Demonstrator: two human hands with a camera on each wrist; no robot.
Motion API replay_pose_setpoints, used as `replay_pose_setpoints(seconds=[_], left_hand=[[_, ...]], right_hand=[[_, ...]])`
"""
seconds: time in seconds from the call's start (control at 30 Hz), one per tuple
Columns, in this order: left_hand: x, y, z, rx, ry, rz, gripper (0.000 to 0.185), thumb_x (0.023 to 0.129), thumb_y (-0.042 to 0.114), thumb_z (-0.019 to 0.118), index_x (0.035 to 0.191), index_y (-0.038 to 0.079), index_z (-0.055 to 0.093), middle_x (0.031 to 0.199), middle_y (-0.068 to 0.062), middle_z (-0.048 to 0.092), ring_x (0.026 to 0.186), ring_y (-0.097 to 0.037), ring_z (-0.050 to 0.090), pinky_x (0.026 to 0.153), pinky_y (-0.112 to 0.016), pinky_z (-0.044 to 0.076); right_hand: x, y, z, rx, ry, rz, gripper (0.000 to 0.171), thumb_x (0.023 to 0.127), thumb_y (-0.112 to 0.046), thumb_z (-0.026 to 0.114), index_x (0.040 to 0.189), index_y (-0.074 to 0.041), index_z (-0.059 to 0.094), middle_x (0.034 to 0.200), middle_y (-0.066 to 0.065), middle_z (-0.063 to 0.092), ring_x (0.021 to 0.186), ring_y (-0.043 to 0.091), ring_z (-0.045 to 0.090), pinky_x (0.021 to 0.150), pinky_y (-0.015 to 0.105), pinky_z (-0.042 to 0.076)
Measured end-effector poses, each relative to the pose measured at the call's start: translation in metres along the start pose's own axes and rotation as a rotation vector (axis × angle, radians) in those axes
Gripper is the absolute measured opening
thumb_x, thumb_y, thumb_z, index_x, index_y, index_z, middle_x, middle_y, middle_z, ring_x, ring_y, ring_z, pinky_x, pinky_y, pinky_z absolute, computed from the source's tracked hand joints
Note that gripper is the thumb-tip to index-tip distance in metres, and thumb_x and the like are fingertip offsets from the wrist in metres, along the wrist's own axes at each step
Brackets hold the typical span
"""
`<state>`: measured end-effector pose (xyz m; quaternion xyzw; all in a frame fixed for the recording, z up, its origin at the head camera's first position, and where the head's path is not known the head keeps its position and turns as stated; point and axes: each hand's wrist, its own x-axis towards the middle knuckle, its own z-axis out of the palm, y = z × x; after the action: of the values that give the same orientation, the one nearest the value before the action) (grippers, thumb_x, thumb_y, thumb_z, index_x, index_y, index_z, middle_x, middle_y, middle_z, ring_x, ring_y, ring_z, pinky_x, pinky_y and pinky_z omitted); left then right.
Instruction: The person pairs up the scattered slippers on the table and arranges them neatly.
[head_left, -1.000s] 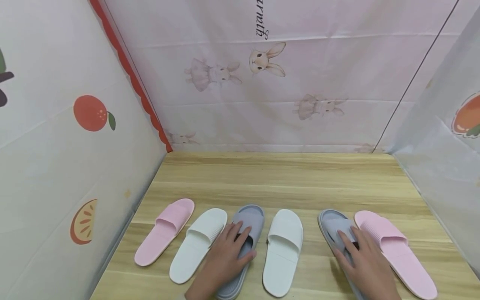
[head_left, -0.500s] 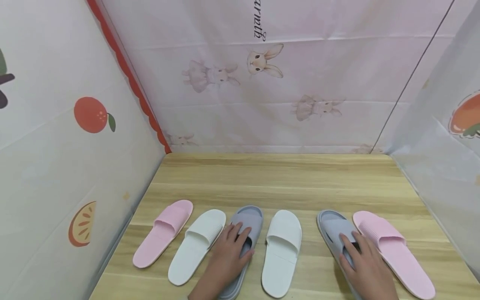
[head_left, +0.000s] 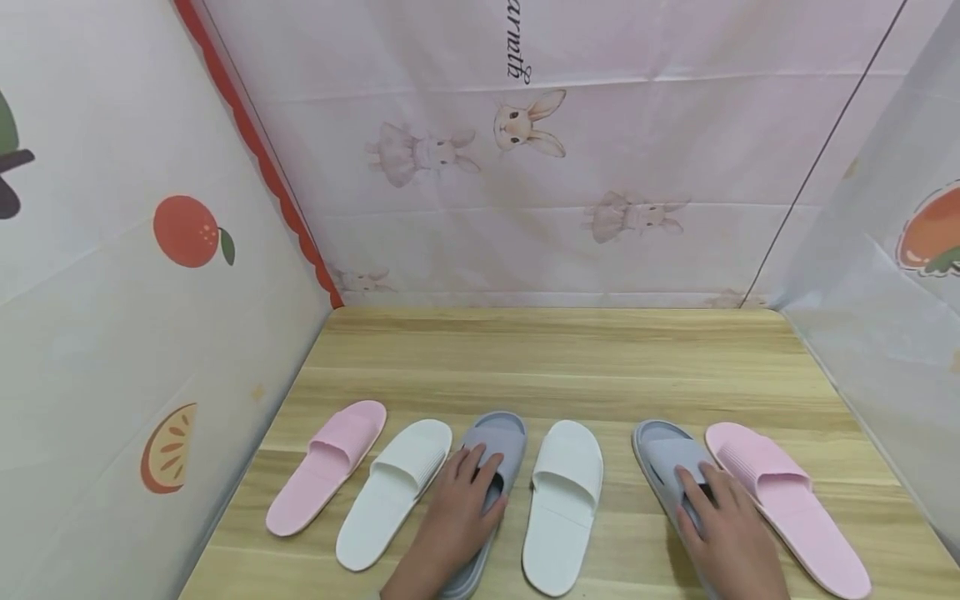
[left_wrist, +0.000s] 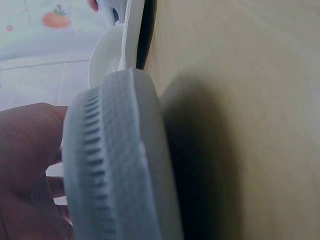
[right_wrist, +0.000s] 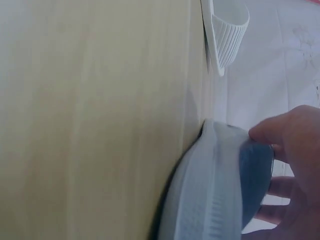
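Note:
Six slippers lie in a row near the front edge of a wooden table [head_left: 570, 358]. My left hand [head_left: 457, 521] lies over the strap of the left grey slipper [head_left: 501, 433], fingers on top and thumb at its right side. The left wrist view shows this grey slipper's ribbed sole edge [left_wrist: 120, 165] with my left hand [left_wrist: 25, 160] wrapped round it. My right hand [head_left: 720, 529] grips the right grey slipper [head_left: 663, 450] over its strap. In the right wrist view my right hand [right_wrist: 290, 145] has its thumb on that grey slipper's [right_wrist: 215, 190] edge.
A pink slipper [head_left: 330, 462] and a white slipper [head_left: 393, 492] lie left of my left hand. Another white slipper [head_left: 562, 500] lies between my hands, and a pink slipper [head_left: 780, 500] lies at the far right. Printed cloth walls enclose the table on three sides.
Both hands have stayed on the grey slippers; only the head view has shifted slightly.

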<state>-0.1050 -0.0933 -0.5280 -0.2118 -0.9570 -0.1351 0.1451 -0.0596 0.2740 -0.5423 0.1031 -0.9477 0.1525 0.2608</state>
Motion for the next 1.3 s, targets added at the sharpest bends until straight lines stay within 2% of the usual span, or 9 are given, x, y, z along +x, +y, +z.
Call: replay_pose_setpoints(seconds=[0.1,0.2,0.33,0.53,0.7,0.83,1.3], left_hand=[[0.001,0.000,0.001,0.006,0.007,0.005,0.054,0.091,0.039,0.071,0.139,0.016,0.059,0.141,-0.015,0.057,0.127,-0.039,0.054,0.107,-0.054,0.044],[0.003,0.000,0.002,0.000,-0.004,-0.003,0.054,0.092,0.039,0.071,0.139,0.016,0.058,0.142,-0.016,0.056,0.128,-0.039,0.053,0.107,-0.054,0.044],[0.006,0.002,0.003,-0.025,-0.034,-0.018,0.054,0.093,0.037,0.070,0.141,0.015,0.056,0.143,-0.017,0.055,0.130,-0.041,0.050,0.106,-0.058,0.042],[0.013,0.006,0.002,-0.046,-0.082,-0.052,0.056,0.095,0.035,0.069,0.144,0.015,0.054,0.145,-0.017,0.052,0.134,-0.044,0.046,0.103,-0.066,0.041],[0.018,0.007,0.002,-0.052,-0.138,-0.084,0.057,0.096,0.036,0.066,0.147,0.015,0.051,0.148,-0.017,0.049,0.137,-0.043,0.043,0.104,-0.066,0.040],[0.021,0.008,0.003,-0.055,-0.165,-0.100,0.057,0.097,0.037,0.064,0.148,0.015,0.050,0.150,-0.017,0.048,0.138,-0.043,0.042,0.105,-0.064,0.040],[0.030,0.007,0.002,-0.040,-0.142,-0.069,0.056,0.096,0.036,0.067,0.146,0.014,0.053,0.147,-0.018,0.051,0.135,-0.043,0.045,0.105,-0.060,0.042]], right_hand=[[0.002,-0.003,0.002,0.001,0.016,-0.013,0.048,0.086,-0.019,0.070,0.132,-0.008,0.062,0.133,0.025,0.054,0.120,0.048,0.048,0.099,0.058,0.038],[0.004,-0.006,0.003,-0.001,-0.015,0.007,0.050,0.085,-0.018,0.073,0.133,-0.009,0.061,0.134,0.025,0.053,0.122,0.047,0.047,0.099,0.058,0.037],[0.008,-0.009,0.000,-0.008,-0.057,0.023,0.054,0.083,-0.016,0.076,0.134,-0.009,0.061,0.136,0.026,0.053,0.122,0.046,0.047,0.099,0.060,0.038],[0.016,-0.009,0.002,-0.010,-0.090,-0.002,0.055,0.084,-0.017,0.075,0.136,-0.007,0.060,0.135,0.029,0.055,0.121,0.049,0.047,0.104,0.060,0.036],[0.020,-0.010,0.006,-0.006,-0.082,-0.014,0.056,0.082,-0.016,0.076,0.135,-0.005,0.060,0.133,0.030,0.056,0.119,0.050,0.049,0.102,0.060,0.037],[0.022,-0.011,0.007,0.002,-0.097,-0.006,0.056,0.085,-0.017,0.075,0.137,-0.006,0.059,0.135,0.031,0.055,0.120,0.051,0.048,0.103,0.062,0.036],[0.034,-0.013,0.011,0.038,-0.089,-0.051,0.055,0.082,-0.012,0.079,0.134,-0.004,0.062,0.133,0.030,0.058,0.118,0.053,0.052,0.100,0.064,0.040]])
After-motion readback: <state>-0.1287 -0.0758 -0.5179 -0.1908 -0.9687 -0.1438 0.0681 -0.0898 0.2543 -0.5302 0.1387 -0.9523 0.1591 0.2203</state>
